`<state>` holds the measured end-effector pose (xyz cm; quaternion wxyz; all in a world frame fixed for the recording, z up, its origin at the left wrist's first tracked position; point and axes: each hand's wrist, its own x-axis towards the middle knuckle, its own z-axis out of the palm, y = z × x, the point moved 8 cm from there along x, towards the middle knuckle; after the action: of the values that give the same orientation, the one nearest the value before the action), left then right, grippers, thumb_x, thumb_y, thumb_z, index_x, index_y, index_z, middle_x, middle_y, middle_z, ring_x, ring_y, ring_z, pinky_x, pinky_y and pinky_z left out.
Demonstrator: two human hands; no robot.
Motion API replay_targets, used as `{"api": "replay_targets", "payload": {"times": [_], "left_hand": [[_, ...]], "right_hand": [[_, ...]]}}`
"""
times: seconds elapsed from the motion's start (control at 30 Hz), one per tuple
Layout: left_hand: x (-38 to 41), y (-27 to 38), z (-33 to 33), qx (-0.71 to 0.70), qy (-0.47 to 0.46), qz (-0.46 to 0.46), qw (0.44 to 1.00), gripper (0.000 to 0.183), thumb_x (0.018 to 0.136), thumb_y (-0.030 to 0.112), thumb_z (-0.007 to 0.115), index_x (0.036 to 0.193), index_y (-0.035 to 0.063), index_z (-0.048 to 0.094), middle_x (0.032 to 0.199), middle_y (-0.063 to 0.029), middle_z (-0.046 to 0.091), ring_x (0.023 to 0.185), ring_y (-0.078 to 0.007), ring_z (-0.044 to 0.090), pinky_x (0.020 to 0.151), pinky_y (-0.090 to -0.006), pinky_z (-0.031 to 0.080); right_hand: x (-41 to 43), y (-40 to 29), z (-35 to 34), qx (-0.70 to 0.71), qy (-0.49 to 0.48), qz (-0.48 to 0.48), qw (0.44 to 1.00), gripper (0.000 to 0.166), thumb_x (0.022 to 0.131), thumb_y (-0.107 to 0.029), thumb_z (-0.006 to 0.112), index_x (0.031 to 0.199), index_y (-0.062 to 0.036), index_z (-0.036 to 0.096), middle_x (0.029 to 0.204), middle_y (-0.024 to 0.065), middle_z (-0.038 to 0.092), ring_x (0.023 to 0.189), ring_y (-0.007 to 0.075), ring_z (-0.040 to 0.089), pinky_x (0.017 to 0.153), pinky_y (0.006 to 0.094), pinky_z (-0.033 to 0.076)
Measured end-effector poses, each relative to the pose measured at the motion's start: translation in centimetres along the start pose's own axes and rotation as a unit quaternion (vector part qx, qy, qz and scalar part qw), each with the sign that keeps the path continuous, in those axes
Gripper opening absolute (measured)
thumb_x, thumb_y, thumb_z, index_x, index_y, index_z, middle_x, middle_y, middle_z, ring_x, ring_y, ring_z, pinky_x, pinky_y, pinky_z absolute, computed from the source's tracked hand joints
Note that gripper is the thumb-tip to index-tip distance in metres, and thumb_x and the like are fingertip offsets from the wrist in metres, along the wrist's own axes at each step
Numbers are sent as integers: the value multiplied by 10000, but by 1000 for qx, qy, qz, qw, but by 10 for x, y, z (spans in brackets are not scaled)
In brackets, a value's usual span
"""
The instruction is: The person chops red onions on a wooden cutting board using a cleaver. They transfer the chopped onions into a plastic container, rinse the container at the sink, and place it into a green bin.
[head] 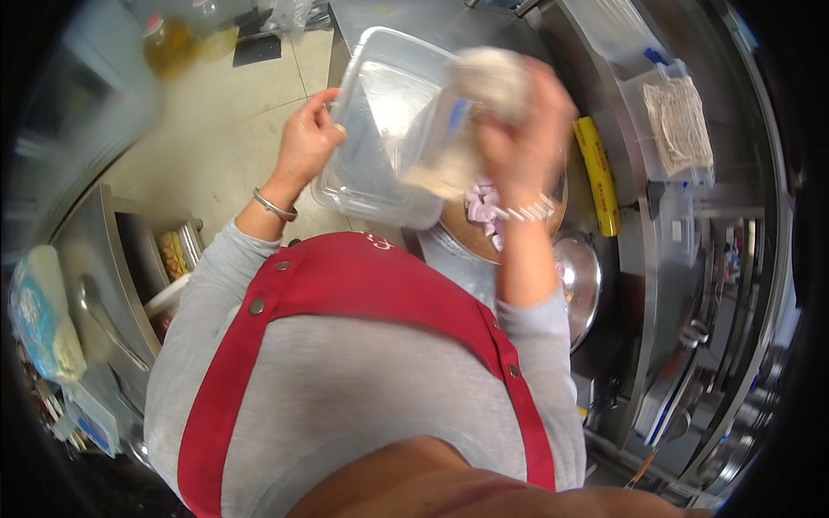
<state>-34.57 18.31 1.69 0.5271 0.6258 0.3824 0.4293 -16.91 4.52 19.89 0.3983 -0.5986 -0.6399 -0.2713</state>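
Note:
My left hand (311,139) grips the left rim of a clear rectangular plastic container (369,142), held tilted in front of me. My right hand (528,129), blurred by motion, holds a pale cloth (489,78) at the container's right side; part of the cloth hangs by its rim. Whether the container holds anything else cannot be told. Below my right hand, chopped purple-white pieces (482,210), perhaps onion, lie on a round wooden chopping board (458,226), partly hidden by my wrist and the container.
Right of the board lies a yellow roll box (599,178); a steel bowl (583,291) stands nearer me. A folded cloth (679,126) sits in a clear bin at the right. Steel shelving (647,259) runs along that side. Bottles of yellow liquid (170,52) stand at the upper left.

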Motion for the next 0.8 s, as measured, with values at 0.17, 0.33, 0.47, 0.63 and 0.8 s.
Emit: {"api": "replay_targets", "payload": {"times": [0.17, 0.33, 0.47, 0.63, 0.8], "left_hand": [[-18, 15, -42, 27, -25, 1, 999, 481, 645, 3, 556, 1126, -13, 551, 605, 63, 348, 556, -47, 342, 524, -192, 326], [-39, 1, -103, 59, -29, -16, 998, 557, 621, 10, 531, 1176, 37, 546, 563, 19, 358, 511, -73, 360, 495, -223, 349], [-50, 2, -133, 98, -19, 1, 995, 578, 621, 26, 539, 1194, 103, 556, 563, 16, 329, 504, -81, 354, 501, -225, 341], [-47, -1, -149, 105, 2, 2, 994, 567, 624, 35, 546, 1190, 77, 552, 563, 15, 341, 504, -86, 365, 511, -218, 353], [-31, -22, -142, 95, -22, -38, 995, 572, 626, -6, 539, 1198, 0, 527, 587, 55, 320, 533, -45, 336, 507, -197, 325]], "right_hand": [[-97, -120, 180, 152, -542, 23, 826, 203, 651, -157, 650, 796, -17, 629, 885, 168, 592, 883, 304, 568, 812, 379, 442], [-119, -182, 206, 209, -404, -159, 876, 100, 567, -75, 609, 661, -40, 600, 793, 144, 553, 771, 323, 550, 688, 399, 452], [-55, -155, 234, -11, -353, -72, 933, 209, 664, -182, 636, 816, -45, 594, 814, 160, 541, 821, 293, 560, 729, 396, 474], [-44, -101, 241, -43, -346, 97, 932, 236, 723, -148, 574, 922, -48, 497, 805, 158, 565, 757, 307, 586, 663, 399, 493], [-111, -193, 235, 29, -455, -155, 876, 397, 726, -221, 606, 1100, -88, 575, 1229, 222, 421, 1193, 326, 373, 966, 405, 327]]}}
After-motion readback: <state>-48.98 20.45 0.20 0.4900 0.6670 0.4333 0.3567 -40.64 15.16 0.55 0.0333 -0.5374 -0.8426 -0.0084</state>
